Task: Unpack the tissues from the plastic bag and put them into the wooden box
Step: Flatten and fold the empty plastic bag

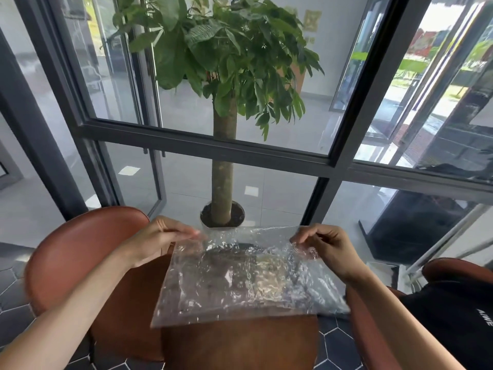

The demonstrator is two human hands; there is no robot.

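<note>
the person holds a clear plastic bag [248,276] up in front of them with both hands, above a round wooden worktop [240,343]. the left hand [157,241] pinches the bag's upper left corner, its grip closed on the film with fingers and thumb pressed together. the right hand [325,249] pinches the upper right corner, fingers curled and its grip clamped on the crinkled plastic. the bag hangs stretched between the two hands, its lower edge tilted down toward the left, well over the worktop. the film is wrinkled and shiny; dark and pale shapes show through it, but whether they lie inside the bag or behind it cannot be told. a brown leather chair [80,252] stands left of the worktop, and another brown seat [453,271] at the right carries a black garment [453,321]. beyond the bag a potted tree [224,161] stands before dark-framed glass panels [266,153]. the floor near the chairs has dark hexagonal tiles [16,316].
</note>
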